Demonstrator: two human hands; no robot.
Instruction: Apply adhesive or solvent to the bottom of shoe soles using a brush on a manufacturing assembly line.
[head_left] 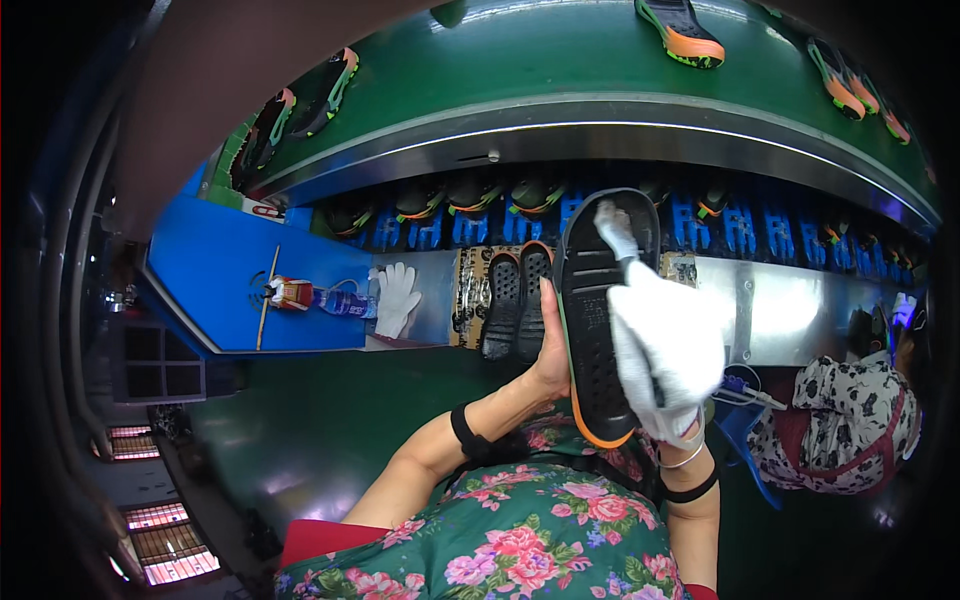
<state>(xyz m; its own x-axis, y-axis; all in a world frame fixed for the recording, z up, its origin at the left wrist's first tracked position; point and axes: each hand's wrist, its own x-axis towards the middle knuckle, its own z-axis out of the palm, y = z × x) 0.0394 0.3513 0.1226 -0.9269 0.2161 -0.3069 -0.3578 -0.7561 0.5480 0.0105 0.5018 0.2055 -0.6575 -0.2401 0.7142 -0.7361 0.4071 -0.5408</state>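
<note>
My bare left hand (553,355) grips the left edge of a black shoe sole (590,345), which stands tilted up in front of my chest. The sole has an orange rim at its near end, small holes, and slots higher up. My right hand (668,335), in a white glove, is closed round a small brush. The pale bristles of the brush (615,228) lie at the far end of the sole; most of its handle is hidden by the glove. Just left of my left hand, a pair of black soles (503,305) rests on taped cardboard.
A white glove (397,298) and a plastic bottle (342,303) lie by the blue table (205,265). Behind the ledge, blue racks (470,228) hold several shoes. Beyond runs a green conveyor (560,60) with shoes on it. Another person (840,420) is at the right.
</note>
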